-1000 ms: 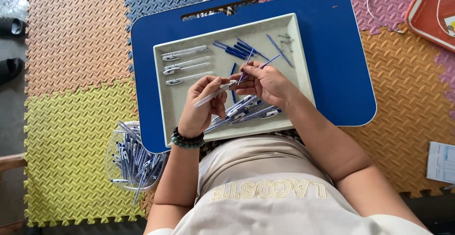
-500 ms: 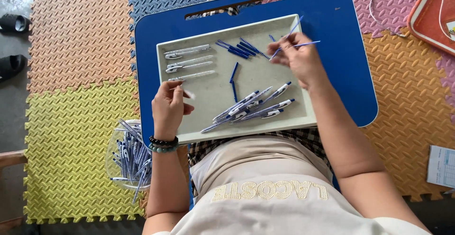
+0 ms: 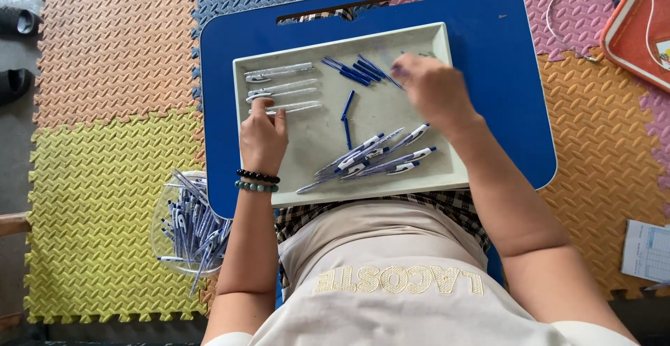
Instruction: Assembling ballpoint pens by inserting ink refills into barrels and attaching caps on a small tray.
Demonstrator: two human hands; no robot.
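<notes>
The left hand (image 3: 263, 136) lies on the grey tray (image 3: 447, 171), its fingers narrow and touching the lowest of three clear pen barrels (image 3: 283, 89) in the tray's left part. The right hand (image 3: 434, 89) is blurred at the upper right of the tray, beside the blue refills (image 3: 359, 70) (I cannot tell if its fingers hold anything). Assembled pens (image 3: 377, 156) lie near the tray's lower edge. The tray rests on a blue surface (image 3: 502, 74); a clear bowl of pens (image 3: 188, 227) stands on the floor mats.

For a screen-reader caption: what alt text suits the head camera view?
Seated person's left hand touches clear pen barrels in a grey tray on a blue lap desk; right hand reaches toward blue refills.
</notes>
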